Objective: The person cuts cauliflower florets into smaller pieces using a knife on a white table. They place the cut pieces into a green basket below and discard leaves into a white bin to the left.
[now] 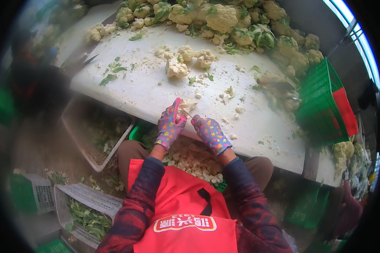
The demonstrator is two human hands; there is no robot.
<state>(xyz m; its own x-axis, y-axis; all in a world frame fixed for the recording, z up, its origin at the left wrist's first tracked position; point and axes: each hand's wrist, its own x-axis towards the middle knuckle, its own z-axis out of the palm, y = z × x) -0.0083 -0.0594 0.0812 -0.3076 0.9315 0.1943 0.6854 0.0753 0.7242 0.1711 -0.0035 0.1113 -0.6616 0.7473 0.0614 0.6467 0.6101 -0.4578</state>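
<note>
Both my hands wear floral-patterned gloves with pink palms and are close together over the near edge of a white table (139, 85). A piece of cauliflower (188, 105) is held in my left hand (170, 125). My right hand (210, 132) grips a small knife (187, 113), its blade against the cauliflower piece; the handle is hidden in my fist. Below my hands, between my knees, many cut florets (202, 164) fill a green crate (221, 186). Farther up the table lies a cluster of larger cauliflower pieces (177, 68).
Whole cauliflowers (221, 17) are heaped along the table's far side. A green crate (316, 101) stands at the right. On the left are a white crate (96, 164) and a tipped crate (88, 196) with leaves. People work at far left and far right.
</note>
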